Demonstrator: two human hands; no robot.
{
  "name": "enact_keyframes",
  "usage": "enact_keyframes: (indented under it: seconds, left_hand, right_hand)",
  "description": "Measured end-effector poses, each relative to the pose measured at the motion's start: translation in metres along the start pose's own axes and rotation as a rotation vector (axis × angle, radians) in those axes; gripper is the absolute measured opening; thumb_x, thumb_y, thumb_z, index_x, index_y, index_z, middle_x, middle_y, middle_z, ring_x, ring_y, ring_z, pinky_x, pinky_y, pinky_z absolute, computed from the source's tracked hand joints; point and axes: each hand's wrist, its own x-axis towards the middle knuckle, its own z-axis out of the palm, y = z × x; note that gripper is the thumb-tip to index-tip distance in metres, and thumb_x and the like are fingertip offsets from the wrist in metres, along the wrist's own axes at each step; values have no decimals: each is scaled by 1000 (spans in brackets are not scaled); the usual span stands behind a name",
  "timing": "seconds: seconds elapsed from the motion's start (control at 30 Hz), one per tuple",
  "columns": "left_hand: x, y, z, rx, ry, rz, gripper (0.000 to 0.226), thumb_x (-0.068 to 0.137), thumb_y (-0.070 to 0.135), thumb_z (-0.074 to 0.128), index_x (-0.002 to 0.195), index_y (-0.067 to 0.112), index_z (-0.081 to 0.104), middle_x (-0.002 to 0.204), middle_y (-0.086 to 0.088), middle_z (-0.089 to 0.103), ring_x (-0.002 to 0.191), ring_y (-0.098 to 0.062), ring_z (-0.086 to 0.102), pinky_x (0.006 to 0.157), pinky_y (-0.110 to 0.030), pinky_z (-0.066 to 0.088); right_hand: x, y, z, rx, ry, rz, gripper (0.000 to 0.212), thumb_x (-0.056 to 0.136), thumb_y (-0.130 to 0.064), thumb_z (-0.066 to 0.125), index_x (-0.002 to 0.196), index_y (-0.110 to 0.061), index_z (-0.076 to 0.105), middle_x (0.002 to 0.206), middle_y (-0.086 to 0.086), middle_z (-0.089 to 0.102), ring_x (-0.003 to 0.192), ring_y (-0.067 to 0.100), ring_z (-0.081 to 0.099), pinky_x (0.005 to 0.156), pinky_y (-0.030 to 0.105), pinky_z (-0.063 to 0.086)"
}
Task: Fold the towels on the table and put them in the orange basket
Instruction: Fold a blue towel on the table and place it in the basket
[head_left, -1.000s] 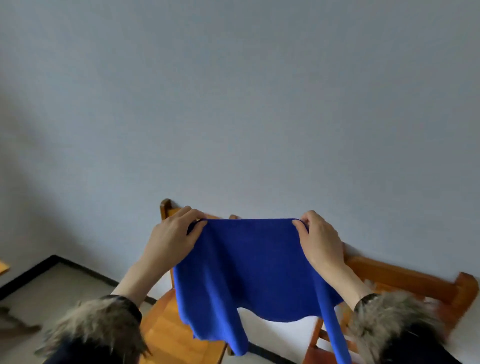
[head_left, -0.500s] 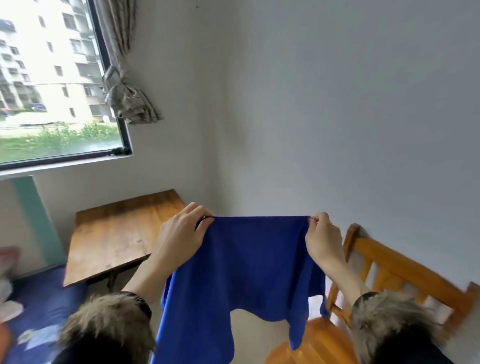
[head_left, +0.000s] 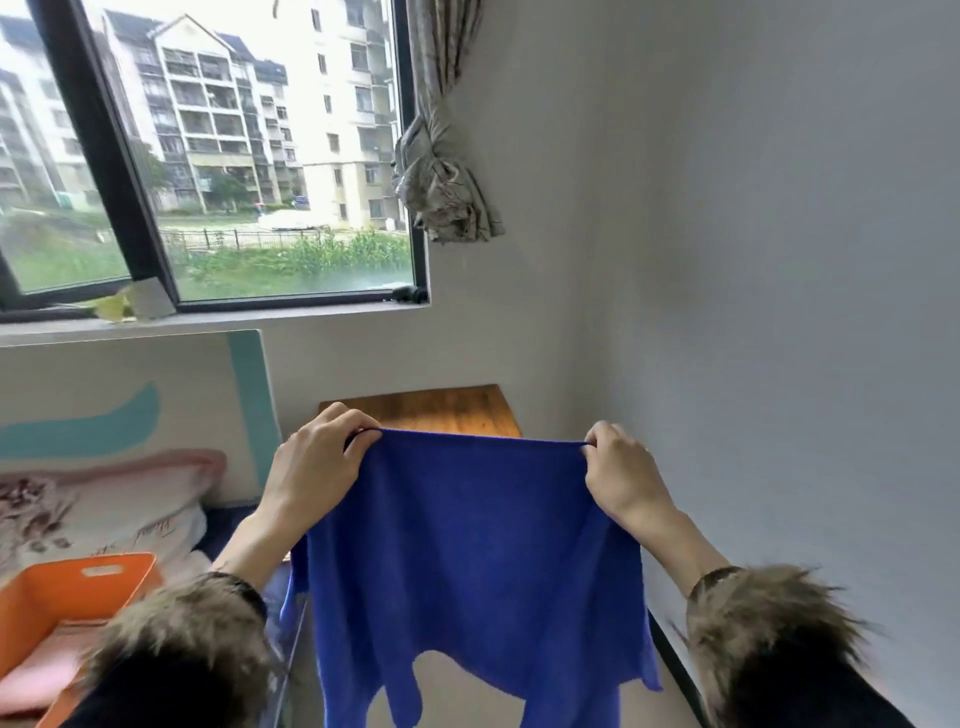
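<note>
We hold the towel (head_left: 467, 561) up in the air in front of us, stretched along its top edge. Our left hand (head_left: 317, 467) pinches one upper corner, and our right hand (head_left: 621, 475) pinches the other with fingers curled tight over the hem. The cloth hangs free below, and its lower edge is uneven, with one tail drooping lower on the left.

The basket (head_left: 78, 587) sits low to our left, with something pink in it. The table (head_left: 431, 410) stands behind the towel, mostly hidden by it.

The main risk we see is a crooked fold. Since the bottom hangs ragged, bringing the corners together now would likely leave the edges mismatched. A corner could also slip, because each grip is only a pinch at the hem. Folding in mid-air gives no flat support, so the cloth may bunch. And the basket lies off to one side, so a loose bundle could fall open on the way over.
</note>
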Motion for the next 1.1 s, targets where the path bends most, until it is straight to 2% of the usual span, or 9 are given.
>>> enact_keyframes:
  seconds: [0.07, 0.17, 0.27, 0.47, 0.63, 0.73, 0.87, 0.97, 1.1]
  left_hand:
    - [21, -18, 9, 15, -7, -47, 12, 93, 32, 53, 89, 33, 65, 91, 18, 56, 84, -17, 57, 73, -33, 41]
    - [48, -44, 22, 28, 4, -110, 9, 90, 31, 58, 86, 30, 67, 83, 17, 54, 80, -16, 55, 71, -31, 39]
    - [69, -70, 38, 27, 5, -172, 8, 88, 31, 61, 83, 26, 67, 81, 14, 56, 77, -16, 54, 70, -31, 40]
    - [109, -120, 76, 59, -3, -210, 10, 87, 32, 62, 81, 24, 63, 80, 13, 55, 72, -17, 54, 67, -30, 39]
    - [146, -172, 117, 152, 47, -98, 14, 88, 28, 63, 84, 16, 67, 82, 2, 62, 59, -30, 60, 56, -33, 46]
    - [173, -208, 145, 114, 25, -58, 11, 83, 31, 59, 82, 21, 63, 80, 2, 62, 53, -31, 57, 52, -34, 48]
    - [206, -260, 184, 91, -84, -77, 6, 83, 21, 70, 82, 19, 65, 80, 3, 61, 56, -30, 58, 54, -37, 51]
    - [231, -295, 212, 72, -173, -113, 6, 84, 24, 69, 83, 18, 66, 80, 6, 60, 61, -27, 59, 59, -37, 51]
    - [262, -330, 249, 66, -289, -130, 10, 86, 31, 65, 86, 22, 65, 80, 12, 59, 66, -17, 54, 62, -31, 45]
  right_hand:
    - [36, -3, 24, 55, -46, 19, 13, 95, -7, 39, 95, -6, 52, 96, 2, 45, 80, 21, 46, 70, 27, 34]
    - [87, -9, 56, 163, -82, 76, 12, 93, -9, 44, 90, -6, 55, 96, 7, 54, 85, 23, 49, 73, 28, 36]
    - [126, -13, 87, 249, -103, 108, 13, 92, -17, 52, 83, -7, 56, 85, 5, 59, 83, 25, 53, 72, 29, 39]
    - [191, -16, 150, 328, -85, 104, 18, 92, -23, 55, 77, -13, 54, 71, -4, 54, 75, 20, 51, 64, 26, 34]
    - [243, -15, 205, 281, -53, 17, 16, 91, -25, 57, 76, -18, 55, 78, -1, 56, 73, 17, 51, 61, 25, 35]
    - [276, -15, 243, 229, -24, -7, 18, 91, -28, 57, 76, -18, 55, 78, -2, 53, 72, 17, 50, 63, 28, 36]
    - [306, -10, 297, 194, -49, 84, 20, 90, -33, 58, 75, -19, 56, 78, -6, 54, 73, 15, 51, 57, 25, 36]
    - [326, -4, 332, 93, -69, 107, 24, 89, -39, 57, 72, -23, 54, 71, -12, 50, 69, 12, 49, 51, 19, 31]
    - [358, 1, 366, -57, -116, 81, 28, 89, -42, 55, 69, -23, 54, 66, -11, 50, 65, 16, 50, 47, 19, 28]
